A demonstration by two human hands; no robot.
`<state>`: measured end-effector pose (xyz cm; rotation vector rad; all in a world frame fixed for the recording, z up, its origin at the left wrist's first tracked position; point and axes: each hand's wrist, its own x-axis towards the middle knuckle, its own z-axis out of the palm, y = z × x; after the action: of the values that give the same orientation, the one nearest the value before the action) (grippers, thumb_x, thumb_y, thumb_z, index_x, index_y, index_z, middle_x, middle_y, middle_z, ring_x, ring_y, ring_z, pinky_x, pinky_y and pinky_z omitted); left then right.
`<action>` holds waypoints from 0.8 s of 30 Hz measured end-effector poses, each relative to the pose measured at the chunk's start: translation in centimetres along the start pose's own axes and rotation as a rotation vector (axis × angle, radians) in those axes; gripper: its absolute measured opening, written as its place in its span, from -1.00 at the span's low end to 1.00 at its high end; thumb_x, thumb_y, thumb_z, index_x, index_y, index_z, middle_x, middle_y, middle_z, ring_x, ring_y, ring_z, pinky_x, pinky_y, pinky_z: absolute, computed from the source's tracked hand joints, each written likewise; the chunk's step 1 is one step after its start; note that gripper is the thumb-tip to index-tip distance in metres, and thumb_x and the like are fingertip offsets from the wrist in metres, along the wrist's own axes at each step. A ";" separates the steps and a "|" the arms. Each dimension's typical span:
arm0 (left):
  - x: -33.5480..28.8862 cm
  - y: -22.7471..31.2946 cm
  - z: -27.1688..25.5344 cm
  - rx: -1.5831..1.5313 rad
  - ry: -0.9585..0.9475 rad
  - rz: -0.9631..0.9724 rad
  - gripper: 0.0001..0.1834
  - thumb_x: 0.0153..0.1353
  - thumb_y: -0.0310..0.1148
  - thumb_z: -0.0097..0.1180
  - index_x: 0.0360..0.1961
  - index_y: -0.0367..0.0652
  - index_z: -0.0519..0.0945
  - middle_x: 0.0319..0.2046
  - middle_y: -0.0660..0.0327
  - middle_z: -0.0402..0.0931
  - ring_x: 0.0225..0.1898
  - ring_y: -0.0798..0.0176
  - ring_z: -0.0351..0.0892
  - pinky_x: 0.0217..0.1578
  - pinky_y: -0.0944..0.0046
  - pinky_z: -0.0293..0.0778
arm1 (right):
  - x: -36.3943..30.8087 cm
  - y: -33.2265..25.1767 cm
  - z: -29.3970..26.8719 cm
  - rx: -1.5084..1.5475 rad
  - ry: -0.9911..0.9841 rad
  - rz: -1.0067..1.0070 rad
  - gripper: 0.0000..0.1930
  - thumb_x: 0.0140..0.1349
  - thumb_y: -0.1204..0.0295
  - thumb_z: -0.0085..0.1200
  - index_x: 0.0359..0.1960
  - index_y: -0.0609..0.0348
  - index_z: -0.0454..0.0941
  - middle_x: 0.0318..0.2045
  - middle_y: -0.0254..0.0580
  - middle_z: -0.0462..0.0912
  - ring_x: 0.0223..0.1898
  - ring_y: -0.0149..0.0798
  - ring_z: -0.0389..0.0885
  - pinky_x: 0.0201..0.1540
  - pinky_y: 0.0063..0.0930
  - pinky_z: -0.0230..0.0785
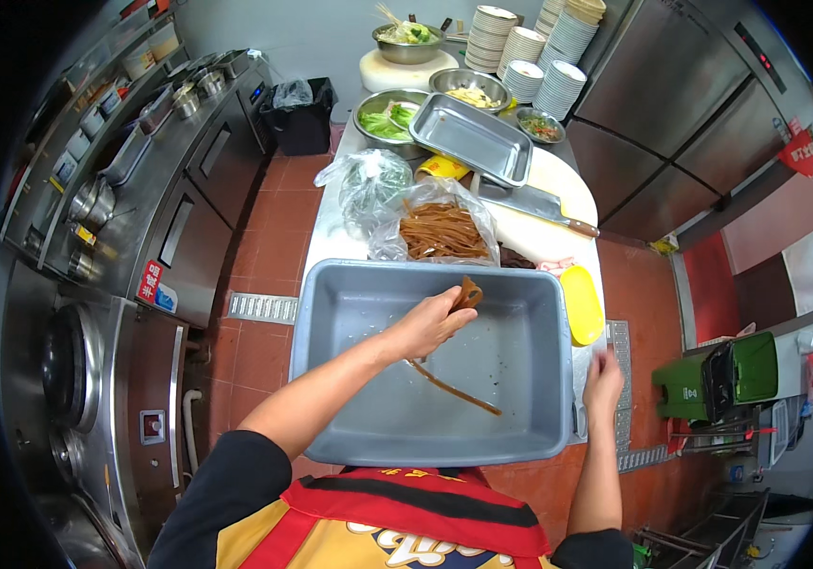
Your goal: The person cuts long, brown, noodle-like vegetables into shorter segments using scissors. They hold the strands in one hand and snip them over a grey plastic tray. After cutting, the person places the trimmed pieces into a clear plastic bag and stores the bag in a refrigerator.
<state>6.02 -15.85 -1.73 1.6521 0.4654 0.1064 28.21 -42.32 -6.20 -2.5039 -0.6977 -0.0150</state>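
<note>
My left hand (435, 322) is closed around a folded bundle of flat brown strips (469, 292) above a grey plastic tub (316, 379). One long brown strip (459, 387) trails below the hand inside the tub. Just beyond the tub's right side, my right hand (603, 384) has its fingers drawn together; whatever is in them, if anything, is too blurred to make out. A bright yellow oval thing (581, 305) lies near it at the table's edge. Behind the tub, an opened clear plastic bag (482, 213) holds many more brown strips (440, 230).
A cleaver (535, 204) lies on a round white board (558, 180), its handle toward the right edge. Nearby are a metal tray (473, 137), a bag of greens (369, 185), bowls of vegetables (388, 119) and stacked plates (492, 38). A steel counter (155, 180) runs along the left.
</note>
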 end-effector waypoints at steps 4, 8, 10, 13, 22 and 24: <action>0.8 -2.8 1.5 0.083 0.147 0.097 -0.76 0.36 -0.24 -0.06 -0.21 -0.20 0.29 -0.50 0.32 0.24 -0.49 0.42 0.20 -0.47 0.35 0.28 | -8.0 16.0 5.6 -0.296 -0.290 0.195 -0.38 0.06 0.58 0.07 0.23 0.26 0.22 -0.01 0.24 0.44 0.04 0.21 0.42 0.09 -0.11 0.28; 1.4 -3.8 2.2 0.093 0.187 0.033 -0.74 0.38 -0.23 -0.09 -0.18 -0.22 0.27 -0.48 0.25 0.26 -0.45 0.35 0.22 -0.39 0.31 0.29 | -10.2 16.5 7.7 -0.252 -0.236 0.072 -0.28 0.04 0.55 0.10 0.29 0.21 0.09 -0.06 0.21 0.43 0.00 0.24 0.39 0.10 -0.09 0.25; 1.5 -3.1 2.4 0.102 0.199 -0.016 -0.70 0.39 -0.20 -0.11 -0.17 -0.27 0.26 -0.43 0.11 0.32 -0.37 0.22 0.27 -0.26 0.21 0.32 | -8.6 14.5 6.7 -0.230 -0.296 0.122 -0.24 0.02 0.52 0.12 0.30 0.20 0.07 -0.09 0.19 0.43 -0.03 0.23 0.38 0.10 -0.08 0.24; 2.1 -3.7 2.8 0.120 0.245 -0.035 -0.72 0.39 -0.22 -0.11 -0.15 -0.25 0.26 -0.44 0.16 0.30 -0.42 0.26 0.26 -0.34 0.24 0.31 | -6.6 14.4 5.6 -0.174 -0.465 0.192 -0.28 -0.06 0.47 0.17 0.21 0.22 0.16 -0.15 0.26 0.48 -0.10 0.24 0.46 0.00 -0.04 0.31; 2.4 -4.4 2.7 0.270 0.394 0.044 -0.68 0.38 -0.22 -0.09 -0.24 -0.30 0.23 -0.43 -0.09 0.36 -0.40 -0.13 0.31 -0.29 0.06 0.33 | -8.0 9.1 -2.6 0.786 -0.325 0.548 -0.49 0.03 0.54 0.11 0.08 0.14 0.30 -0.45 -0.28 0.50 -0.39 -0.45 0.53 -0.42 -0.60 0.38; 2.6 -4.4 2.7 0.280 0.389 0.085 -0.69 0.38 -0.22 -0.09 -0.25 -0.30 0.22 -0.45 -0.07 0.36 -0.41 -0.11 0.32 -0.31 0.06 0.33 | -7.4 1.8 -5.0 1.122 -0.500 0.401 -0.46 0.07 0.50 0.14 0.14 0.14 0.27 -0.40 -0.28 0.46 -0.37 -0.37 0.53 -0.42 -0.54 0.38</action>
<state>8.22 -17.15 -6.89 1.9342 0.7298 0.4490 23.31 -49.66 -3.87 -1.4846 -0.2248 0.9051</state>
